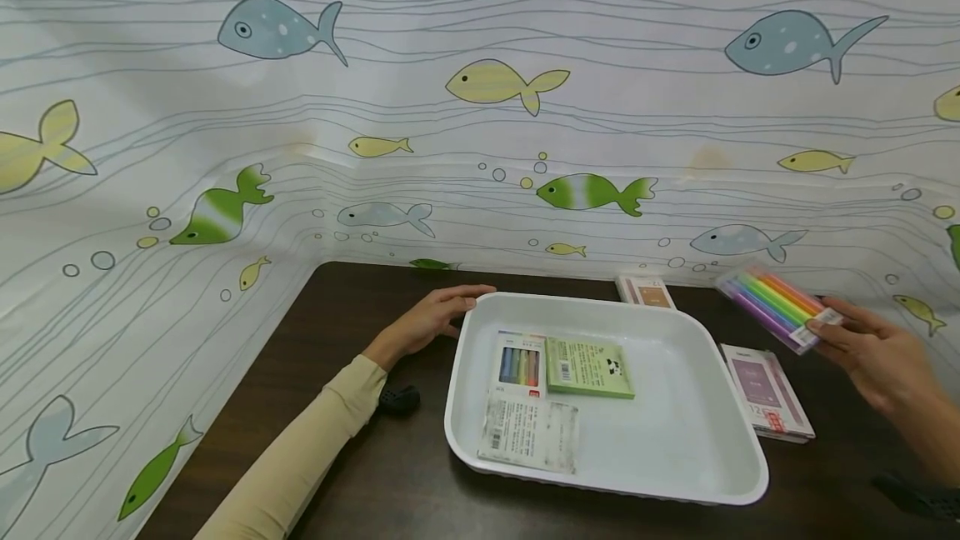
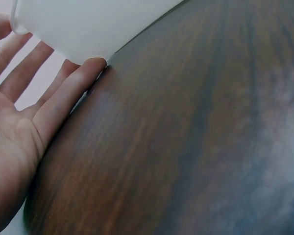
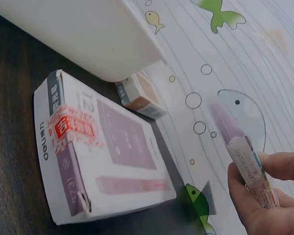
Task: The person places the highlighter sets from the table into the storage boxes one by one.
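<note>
My right hand (image 1: 885,352) holds a clear pack of rainbow-coloured pens (image 1: 776,298) by its near end, raised right of the white tray (image 1: 720,457). In the right wrist view, thumb and fingers pinch the pack (image 3: 252,169) around its white label. My left hand (image 1: 427,319) is at the tray's back left corner. In the left wrist view its fingers stretch fairly straight against the outer wall (image 2: 88,29), thumb near the rim. Inside the tray lie a windowed box of coloured sticks (image 1: 519,363), a green flat pack (image 1: 588,367) and a white-and-grey flat pack (image 1: 528,433).
A white box with a purple panel (image 1: 765,390) lies right of the tray, close to its wall. Behind the tray's back edge is another white box with an orange-brown panel (image 1: 647,292). A fish-patterned sheet (image 1: 480,132) hangs around the dark wooden table (image 1: 375,473).
</note>
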`<state>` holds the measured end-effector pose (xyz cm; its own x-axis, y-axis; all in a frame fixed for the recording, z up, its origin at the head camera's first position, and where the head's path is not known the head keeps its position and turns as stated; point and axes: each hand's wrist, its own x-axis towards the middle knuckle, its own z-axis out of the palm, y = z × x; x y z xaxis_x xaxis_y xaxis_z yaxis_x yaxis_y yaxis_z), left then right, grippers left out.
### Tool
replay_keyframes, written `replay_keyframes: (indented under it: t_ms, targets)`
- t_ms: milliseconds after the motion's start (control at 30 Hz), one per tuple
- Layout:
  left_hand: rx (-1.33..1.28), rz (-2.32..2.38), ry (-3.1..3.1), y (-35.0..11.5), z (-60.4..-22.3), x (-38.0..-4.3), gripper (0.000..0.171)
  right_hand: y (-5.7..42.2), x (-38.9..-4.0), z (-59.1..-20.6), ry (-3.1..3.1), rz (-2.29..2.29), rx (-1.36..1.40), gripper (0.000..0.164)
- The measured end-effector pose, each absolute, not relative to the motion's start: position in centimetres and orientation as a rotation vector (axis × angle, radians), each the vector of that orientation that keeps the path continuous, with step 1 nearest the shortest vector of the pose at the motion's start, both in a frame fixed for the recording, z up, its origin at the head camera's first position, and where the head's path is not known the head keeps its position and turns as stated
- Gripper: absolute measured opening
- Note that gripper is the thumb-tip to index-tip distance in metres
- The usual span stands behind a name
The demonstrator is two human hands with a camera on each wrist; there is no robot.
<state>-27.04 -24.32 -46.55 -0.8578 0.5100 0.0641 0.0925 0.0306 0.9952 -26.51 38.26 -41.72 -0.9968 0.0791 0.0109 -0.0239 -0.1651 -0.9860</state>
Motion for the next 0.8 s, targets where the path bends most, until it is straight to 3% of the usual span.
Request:
replay_keyframes:
  t_ms: [133,800]
  targets:
    - [0.629,1.891,1.997,-24.3,-46.5,-27.0,0.045,37.9,-26.5,-41.3,-1.994,2.356,-0.02,0.042]
    - [0.611,1.896,2.009,-24.3,-46.6,-26.9,0.046,36.0,-26.2,-40.0,-2.015,2.465,0.053,0.047]
